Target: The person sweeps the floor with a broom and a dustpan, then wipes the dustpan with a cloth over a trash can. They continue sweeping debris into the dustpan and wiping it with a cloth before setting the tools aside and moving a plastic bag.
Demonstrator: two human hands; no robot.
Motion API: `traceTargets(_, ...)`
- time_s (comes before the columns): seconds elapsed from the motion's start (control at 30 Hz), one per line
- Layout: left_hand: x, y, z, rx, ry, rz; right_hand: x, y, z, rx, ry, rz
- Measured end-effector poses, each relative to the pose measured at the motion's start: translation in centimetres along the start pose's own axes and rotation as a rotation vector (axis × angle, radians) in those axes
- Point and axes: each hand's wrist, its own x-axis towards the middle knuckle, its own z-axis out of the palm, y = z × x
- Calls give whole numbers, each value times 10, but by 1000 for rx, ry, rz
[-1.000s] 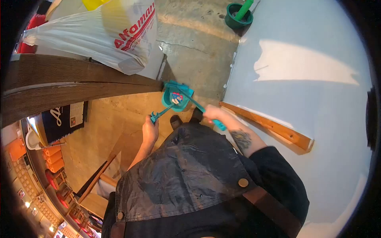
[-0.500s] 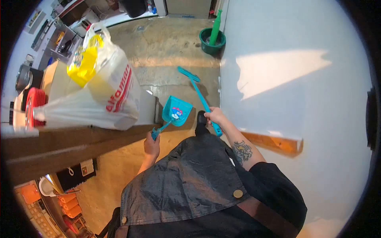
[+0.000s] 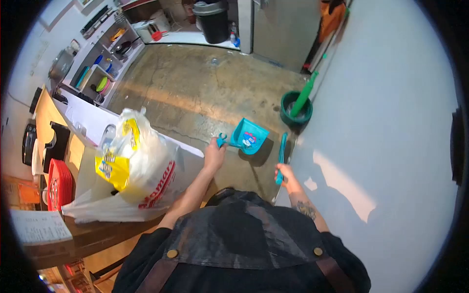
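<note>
My left hand (image 3: 214, 155) grips the handle of a teal dustpan (image 3: 254, 133), a short-handled one with a coloured sticker. The pan is held out ahead of me over the concrete floor, casting a shadow. In my right hand (image 3: 286, 173), fingers are wrapped round the handle of a small teal broom (image 3: 283, 146). It points forward close to the wall, seen nearly edge-on, so its bristles do not show. The pan and the broom are apart, the pan to the left.
Beside the wall (image 3: 371, 122) stands a green bucket (image 3: 296, 119) with a green bottle-like object (image 3: 305, 93) in it. On the counter at left sit a plastic shopping bag (image 3: 146, 171) and red trays (image 3: 59, 183). A black bin (image 3: 213, 24) stands on a ledge at the back.
I have moved forward and the view has turned, so the bucket and floor appear nearer. Both hands reach further ahead; the broom has swung from slanting left to pointing forward along the wall.
</note>
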Motion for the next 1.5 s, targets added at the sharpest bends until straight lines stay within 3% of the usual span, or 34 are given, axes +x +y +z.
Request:
traceTargets(0.13,103,22,30,1,59,-90,21,-41,4,-155,-67,31)
traceTargets(0.2,158,22,44,-8,100,-108,36,-71,6,-154,-161,192)
traceTargets(0.3,237,15,64,-29,143,-166,63,-128,18,-263,-187,247)
traceTargets(0.5,359,26,54,-53,280,-242,82,-261,87,-747,-322,44)
traceTargets(0.73,457,-12,-11,0,513,-314,189,-361,131,-588,-468,-22)
traceTargets(0.77,463,-23,-20,9,538,-341,227,-376,134,-712,-568,18)
traceTargets(0.8,471,-30,-30,12,576,-355,269,-388,136,-906,-754,-246)
traceTargets(0.83,481,-32,-44,15,621,-366,294,-406,152,-1082,-947,-529)
traceTargets(0.87,484,-36,-60,14,657,-382,312,-419,170,-1104,-979,-538)
traceTargets(0.93,488,-39,-82,-32,709,-485,318,-459,228,-1121,-606,-29)
traceTargets(0.97,485,-48,-88,-28,736,-528,327,-471,249,-1159,-636,-12)
traceTargets(1.03,490,-56,-107,-31,851,-513,342,-508,302,-1421,-658,-220)
traceTargets(1.13,489,-85,-134,-75,975,-576,346,-533,385,-1484,-705,-266)
traceTargets(1.17,491,-100,-138,-130,995,-627,364,-533,405,-1511,-723,-267)
traceTargets(1.23,510,-113,-160,-118,1042,-681,392,-534,459,-1196,-726,-243)
traceTargets(1.33,536,-147,-190,-66,1130,-663,403,-550,548,-1373,-606,-154)
traceTargets(1.43,579,-188,-235,3,1171,-675,454,-545,632,-1482,-694,-175)
traceTargets(1.5,604,-205,-269,57,1115,-820,470,-555,675,-1371,-694,-135)
